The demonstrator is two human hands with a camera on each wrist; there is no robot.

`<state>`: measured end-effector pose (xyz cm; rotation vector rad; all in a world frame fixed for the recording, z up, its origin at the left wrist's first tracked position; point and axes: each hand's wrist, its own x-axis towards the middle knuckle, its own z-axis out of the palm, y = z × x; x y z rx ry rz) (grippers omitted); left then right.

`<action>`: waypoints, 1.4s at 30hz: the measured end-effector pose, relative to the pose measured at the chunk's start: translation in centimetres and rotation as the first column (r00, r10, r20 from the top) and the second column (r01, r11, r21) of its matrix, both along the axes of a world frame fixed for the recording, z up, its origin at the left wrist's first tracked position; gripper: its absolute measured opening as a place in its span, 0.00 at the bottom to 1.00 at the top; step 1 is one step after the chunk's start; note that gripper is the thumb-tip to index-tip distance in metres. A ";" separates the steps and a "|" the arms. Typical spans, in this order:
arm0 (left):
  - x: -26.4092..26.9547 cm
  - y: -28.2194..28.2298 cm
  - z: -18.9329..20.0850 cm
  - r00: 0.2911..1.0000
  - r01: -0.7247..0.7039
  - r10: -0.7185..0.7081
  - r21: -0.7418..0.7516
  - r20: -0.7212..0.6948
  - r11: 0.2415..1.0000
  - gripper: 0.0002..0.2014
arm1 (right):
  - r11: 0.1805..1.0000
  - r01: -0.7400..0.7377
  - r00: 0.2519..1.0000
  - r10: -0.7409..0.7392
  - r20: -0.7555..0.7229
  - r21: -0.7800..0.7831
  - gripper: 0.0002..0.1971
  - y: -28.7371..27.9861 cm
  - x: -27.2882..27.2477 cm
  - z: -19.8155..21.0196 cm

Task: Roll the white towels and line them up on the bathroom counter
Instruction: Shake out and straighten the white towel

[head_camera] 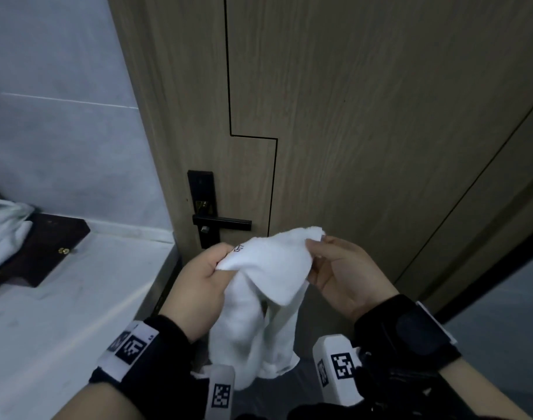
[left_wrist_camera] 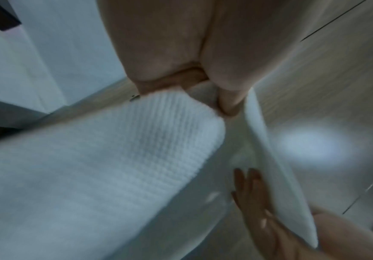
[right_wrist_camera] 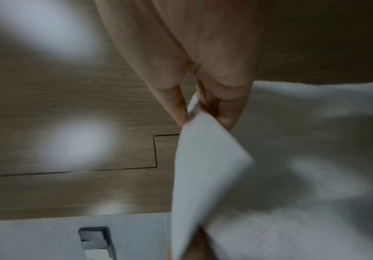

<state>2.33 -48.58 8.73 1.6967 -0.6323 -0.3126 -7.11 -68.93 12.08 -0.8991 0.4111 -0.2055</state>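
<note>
I hold a small white towel (head_camera: 265,286) in the air in front of the wooden door, right of the counter. My left hand (head_camera: 204,274) pinches its left top corner, near a small dark logo. My right hand (head_camera: 334,265) pinches the right top corner between thumb and fingers. The towel hangs unrolled and bunched below both hands. In the left wrist view the towel (left_wrist_camera: 114,167) fills the lower left, with the left hand (left_wrist_camera: 203,91) gripping its edge. In the right wrist view the right hand (right_wrist_camera: 205,109) pinches a folded towel (right_wrist_camera: 292,176) corner.
The white counter (head_camera: 77,298) runs along the left. A dark wooden box (head_camera: 44,253) stands on it with more white cloth (head_camera: 1,231) at the far left. The wooden door (head_camera: 365,116) carries a black lock and handle (head_camera: 216,222) close behind the towel.
</note>
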 end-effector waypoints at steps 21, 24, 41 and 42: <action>0.8 1.7 1.6 0.999 -0.011 0.001 0.224 0.043 0.975 0.09 | 0.906 0.114 0.989 -0.063 0.136 -0.408 0.04 2.2 0.7 -0.8; 1.2 2.8 0.8 0.987 -0.068 0.004 0.397 0.158 0.915 0.10 | 0.910 0.152 0.983 -0.098 0.157 -0.385 0.03 2.2 1.0 -0.3; 3.2 2.3 -0.8 0.944 0.018 0.105 0.368 -0.312 0.930 0.16 | 0.856 0.191 0.950 -0.285 -0.129 -0.481 0.09 0.2 1.3 -1.0; 3.0 2.1 -0.5 0.918 0.035 0.087 0.298 -0.387 0.954 0.16 | 0.847 0.170 0.943 -0.288 -0.166 -0.504 0.10 0.2 1.3 -1.3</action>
